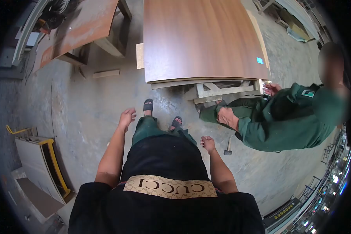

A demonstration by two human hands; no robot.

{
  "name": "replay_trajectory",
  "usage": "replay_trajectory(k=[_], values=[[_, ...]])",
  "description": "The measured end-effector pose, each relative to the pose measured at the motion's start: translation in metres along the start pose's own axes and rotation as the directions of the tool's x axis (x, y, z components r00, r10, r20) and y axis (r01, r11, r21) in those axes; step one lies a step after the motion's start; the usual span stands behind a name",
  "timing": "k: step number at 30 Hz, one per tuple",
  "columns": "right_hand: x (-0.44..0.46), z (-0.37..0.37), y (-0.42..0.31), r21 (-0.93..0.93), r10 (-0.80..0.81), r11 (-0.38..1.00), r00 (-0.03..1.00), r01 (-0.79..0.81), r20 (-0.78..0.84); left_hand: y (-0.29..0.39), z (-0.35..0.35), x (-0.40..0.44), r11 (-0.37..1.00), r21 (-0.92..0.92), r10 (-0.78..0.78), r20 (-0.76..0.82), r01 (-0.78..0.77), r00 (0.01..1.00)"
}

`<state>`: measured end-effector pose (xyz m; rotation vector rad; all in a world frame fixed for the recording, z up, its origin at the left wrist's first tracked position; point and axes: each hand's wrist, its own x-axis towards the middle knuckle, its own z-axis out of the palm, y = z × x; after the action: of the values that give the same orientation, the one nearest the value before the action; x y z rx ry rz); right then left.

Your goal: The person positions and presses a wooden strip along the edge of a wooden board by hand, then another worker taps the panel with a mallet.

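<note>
My left hand (128, 118) hangs in the air at my left side, fingers loosely bent and apart, holding nothing. On the other side, my right hand (208, 143) is also off every surface, its fingers half curled with nothing visible in them. Ahead of me lies a large brown wood-grain panel (202, 39) on a wooden support frame (218, 90), with a small blue sticker (259, 60) near its right corner. A hammer with a dark head (227, 151) is on the floor to the right of my right hand.
A co-worker in green (284, 121) crouches at the right, one hand at the panel's near right corner. A reddish-brown table (78, 31) stands at the far left, with a loose wood strip (106, 73) on the floor. A yellow-framed rack (52, 156) holds boards at the left.
</note>
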<state>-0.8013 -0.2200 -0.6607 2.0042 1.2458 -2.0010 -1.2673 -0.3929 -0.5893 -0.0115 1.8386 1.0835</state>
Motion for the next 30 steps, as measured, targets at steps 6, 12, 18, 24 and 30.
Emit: replay_trajectory(k=[6,12,18,24,30], values=[[-0.011,0.046,-0.026,-0.011,0.059,0.998,0.998,-0.059,0.012,0.076,0.028,0.045,0.993,-0.056,0.106,0.096,-0.101,0.990],[-0.022,0.112,-0.083,0.032,0.050,0.998,0.998,-0.049,-0.032,0.135,0.041,0.082,0.973,-0.228,0.088,0.217,-0.037,0.972],[-0.033,0.172,-0.144,0.134,-0.060,0.988,0.994,0.072,-0.092,0.157,0.050,0.109,0.974,-0.136,-0.108,0.414,0.179,0.904],[-0.050,0.207,-0.145,0.296,-0.078,0.946,0.977,0.135,-0.198,0.153,0.066,0.125,0.988,0.034,-0.149,0.500,0.153,0.853],[-0.080,0.220,-0.068,0.385,0.105,0.923,0.957,0.009,-0.272,0.151,0.062,0.124,0.976,0.024,-0.198,0.513,0.217,0.835]])
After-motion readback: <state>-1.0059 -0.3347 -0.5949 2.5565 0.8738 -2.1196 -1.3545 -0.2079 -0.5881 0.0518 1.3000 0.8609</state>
